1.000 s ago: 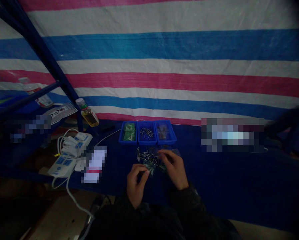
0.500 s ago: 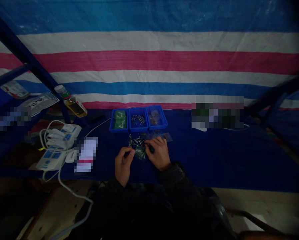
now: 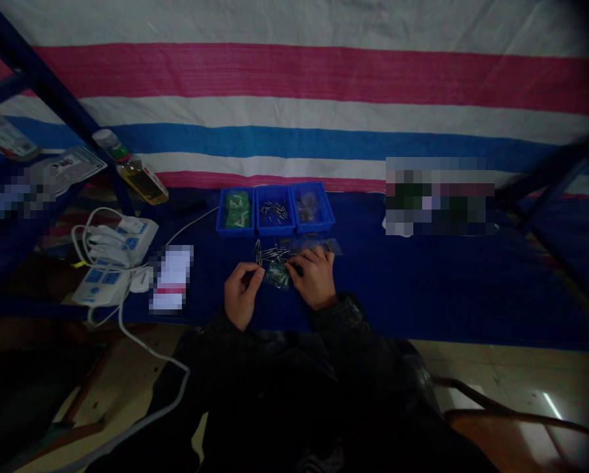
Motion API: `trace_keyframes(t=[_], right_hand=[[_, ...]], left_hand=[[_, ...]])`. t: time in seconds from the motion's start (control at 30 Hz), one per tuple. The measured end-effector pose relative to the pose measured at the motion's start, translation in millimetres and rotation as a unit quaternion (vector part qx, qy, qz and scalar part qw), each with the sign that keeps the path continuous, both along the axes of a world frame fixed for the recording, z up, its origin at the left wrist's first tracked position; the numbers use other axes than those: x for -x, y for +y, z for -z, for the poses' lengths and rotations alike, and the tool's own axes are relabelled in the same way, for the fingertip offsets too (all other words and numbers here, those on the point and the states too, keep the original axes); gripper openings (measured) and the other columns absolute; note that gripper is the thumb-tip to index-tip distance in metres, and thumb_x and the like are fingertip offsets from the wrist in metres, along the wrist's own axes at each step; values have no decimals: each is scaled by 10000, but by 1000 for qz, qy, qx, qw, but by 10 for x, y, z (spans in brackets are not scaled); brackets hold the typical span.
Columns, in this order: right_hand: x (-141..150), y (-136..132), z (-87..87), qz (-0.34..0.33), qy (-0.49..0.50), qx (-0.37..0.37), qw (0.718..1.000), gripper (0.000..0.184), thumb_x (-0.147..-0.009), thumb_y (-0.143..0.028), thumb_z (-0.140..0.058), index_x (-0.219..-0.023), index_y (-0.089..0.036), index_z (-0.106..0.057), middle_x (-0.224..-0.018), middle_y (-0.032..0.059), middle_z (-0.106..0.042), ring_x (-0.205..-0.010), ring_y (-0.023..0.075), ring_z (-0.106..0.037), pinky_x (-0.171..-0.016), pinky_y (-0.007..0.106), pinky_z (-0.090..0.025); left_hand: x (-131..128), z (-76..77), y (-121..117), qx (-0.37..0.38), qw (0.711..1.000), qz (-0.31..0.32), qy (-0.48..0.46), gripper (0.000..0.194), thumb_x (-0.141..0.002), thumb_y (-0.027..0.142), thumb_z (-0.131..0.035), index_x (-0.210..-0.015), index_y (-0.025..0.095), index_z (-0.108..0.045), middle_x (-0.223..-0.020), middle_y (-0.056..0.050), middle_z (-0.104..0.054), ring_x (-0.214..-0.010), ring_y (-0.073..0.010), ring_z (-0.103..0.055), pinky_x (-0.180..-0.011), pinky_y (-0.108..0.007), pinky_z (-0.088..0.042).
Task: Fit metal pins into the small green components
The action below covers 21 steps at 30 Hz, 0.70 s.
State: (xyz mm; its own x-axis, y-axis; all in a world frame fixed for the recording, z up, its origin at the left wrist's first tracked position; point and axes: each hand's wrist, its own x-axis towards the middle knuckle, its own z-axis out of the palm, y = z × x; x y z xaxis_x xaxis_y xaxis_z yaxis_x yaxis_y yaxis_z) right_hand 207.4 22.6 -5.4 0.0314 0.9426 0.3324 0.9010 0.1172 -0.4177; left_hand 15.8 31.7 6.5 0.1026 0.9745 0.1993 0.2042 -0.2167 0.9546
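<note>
My left hand (image 3: 242, 294) is at the front of the scattered parts, its fingertips bunched beside a small green circuit piece (image 3: 278, 274). Whether they pinch anything is hidden. My right hand (image 3: 314, 278) curls down over a small dark object (image 3: 299, 269), gripping it, at the edge of a transparent plastic bag (image 3: 321, 246). Thin metal pins (image 3: 272, 253) lie loose just beyond my hands. Three blue trays stand behind them: green pieces in the left one (image 3: 236, 210), pins in the middle one (image 3: 274, 211), and small dark items in the right one (image 3: 311, 207).
Dark blue cloth (image 3: 397, 282) covers the table. To the left are white power strips (image 3: 117, 242) with cables and a blurred white item (image 3: 171, 277). A bottle of yellow liquid (image 3: 141, 177) leans behind them. A striped tarp (image 3: 294, 79) and blue metal shelving (image 3: 43, 92) border the area.
The whole scene has shifted up in the picture as my head tilted down. My hands have drawn closer together over the parts, and my right hand now covers the dark object.
</note>
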Motion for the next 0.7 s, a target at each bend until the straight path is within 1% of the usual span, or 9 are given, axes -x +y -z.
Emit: trace_keyframes(t=[0.27,0.4,0.47,0.53,0.6,0.63,0.7], right_hand=[[-7,16,22,-10,16,-18,1000,160,-959,-260,-651,-812,-228,-704,-875,48,-701,-979,254,-534,-863,418,-301],[1,19,30,-6,28,-27,999,137,-975,-259,-630,-863,-226,-702,-908,51,-705,-972,252,-547,-858,415,-317],[8,26,4,-6,34,-30,999,146,-988,-254,-609,-884,-227,-708,-914,51,-712,-956,246,-558,-853,411,-326],[-3,14,-66,-12,44,-36,998,164,-1003,-258,-583,-916,-235,-720,-887,49,-715,-925,239,-572,-847,406,-338],[-55,-41,-183,1,70,-57,996,181,-1017,-285,-557,-975,-245,-727,-867,51,-715,-898,238,-589,-857,412,-360],[-102,-89,-250,20,92,-73,993,186,-1022,-306,-548,-1018,-247,-725,-886,57,-717,-899,241,-598,-877,425,-375],[-223,-211,-373,57,158,-86,982,193,-1025,-333,-544,-1095,-254,-706,-1025,83,-715,-975,254,-618,-945,465,-412]], left_hand=[[6,-23,-13,0,1000,-4,3,195,-917,374,-668,-874,187,-701,-864,-31,-680,-856,-196,-626,-804,-298,-474],[15,-18,-12,3,1000,-5,3,210,-915,388,-670,-874,185,-703,-857,-36,-684,-842,-200,-623,-793,-303,-476],[18,-14,-10,2,1000,-4,4,203,-918,381,-669,-881,185,-702,-872,-36,-687,-851,-199,-627,-796,-299,-477],[21,-6,-7,-1,1000,-2,7,193,-924,368,-663,-882,184,-699,-877,-34,-684,-857,-196,-627,-801,-293,-474],[25,9,-4,-1,1000,-1,11,186,-930,359,-659,-880,184,-697,-873,-29,-678,-855,-191,-624,-801,-287,-468],[28,17,-4,1,1000,-2,11,183,-930,356,-660,-879,184,-695,-871,-26,-674,-848,-188,-622,-795,-283,-466],[33,31,-5,8,1000,-5,14,178,-929,353,-662,-885,183,-693,-868,-22,-670,-830,-181,-618,-776,-275,-461]])
